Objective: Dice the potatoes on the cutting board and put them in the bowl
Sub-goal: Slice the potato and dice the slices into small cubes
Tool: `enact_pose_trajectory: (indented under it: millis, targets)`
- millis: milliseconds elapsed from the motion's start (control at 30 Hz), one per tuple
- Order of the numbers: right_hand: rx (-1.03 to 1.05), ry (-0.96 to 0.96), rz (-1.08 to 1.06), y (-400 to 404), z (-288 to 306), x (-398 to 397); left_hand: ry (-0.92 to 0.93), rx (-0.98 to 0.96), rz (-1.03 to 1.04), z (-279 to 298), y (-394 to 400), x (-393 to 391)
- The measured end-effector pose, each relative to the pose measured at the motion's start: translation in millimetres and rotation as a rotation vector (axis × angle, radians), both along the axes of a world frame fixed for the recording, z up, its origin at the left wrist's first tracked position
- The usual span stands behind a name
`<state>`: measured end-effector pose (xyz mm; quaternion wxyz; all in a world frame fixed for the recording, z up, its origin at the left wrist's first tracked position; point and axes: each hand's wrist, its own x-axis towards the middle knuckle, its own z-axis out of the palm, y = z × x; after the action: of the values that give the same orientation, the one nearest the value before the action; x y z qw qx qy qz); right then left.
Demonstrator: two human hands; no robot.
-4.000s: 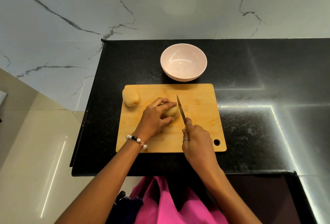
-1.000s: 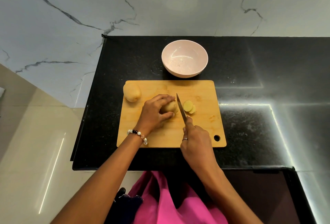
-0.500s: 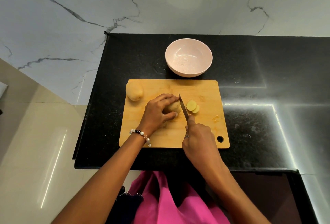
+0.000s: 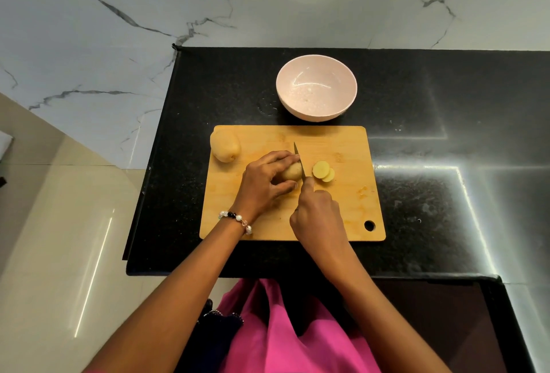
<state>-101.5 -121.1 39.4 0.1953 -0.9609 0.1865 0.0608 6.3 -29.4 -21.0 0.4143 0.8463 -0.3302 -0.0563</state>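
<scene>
A wooden cutting board (image 4: 351, 209) lies on the black counter. My left hand (image 4: 265, 183) grips a partly sliced potato (image 4: 292, 171) in the board's middle, fingers curled over it. My right hand (image 4: 317, 218) holds a knife (image 4: 299, 162); its blade stands against the potato's cut end and points away from me. Two round slices (image 4: 323, 170) lie overlapping just right of the blade. A whole potato (image 4: 224, 145) sits at the board's far left corner. Behind the board stands a pale pink bowl (image 4: 316, 87) with nothing in it.
The black counter (image 4: 446, 194) stretches to the right, with bright light streaks on it. Its left edge (image 4: 148, 170) drops to a beige floor. A marble wall rises behind. Pink clothing shows below my arms.
Since four seconds ago, two slices have come off the potato and lie right of the knife. In the last half second the blade has shifted slightly left onto the potato.
</scene>
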Motion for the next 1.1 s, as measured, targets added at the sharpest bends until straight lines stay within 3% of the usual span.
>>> enact_pose_trajectory:
  millis: [600, 800, 933, 1100]
  targets:
    - [-0.011, 0.119, -0.015, 3.0, -29.2, -48.8, 0.005, 0.012, 0.025, 8.6, 0.6, -2.7]
    - [0.113, -0.035, -0.143, -29.3, -28.7, -40.7, 0.044, 0.025, 0.035, 8.4, 1.5, -1.2]
    - [0.213, -0.167, -0.094, -23.9, -9.7, -38.9, 0.043, 0.045, 0.040, 9.2, 1.9, -1.1]
    - [0.230, -0.154, -0.047, -10.5, 2.1, -33.4, 0.055, 0.029, 0.028, 11.0, 1.5, 0.0]
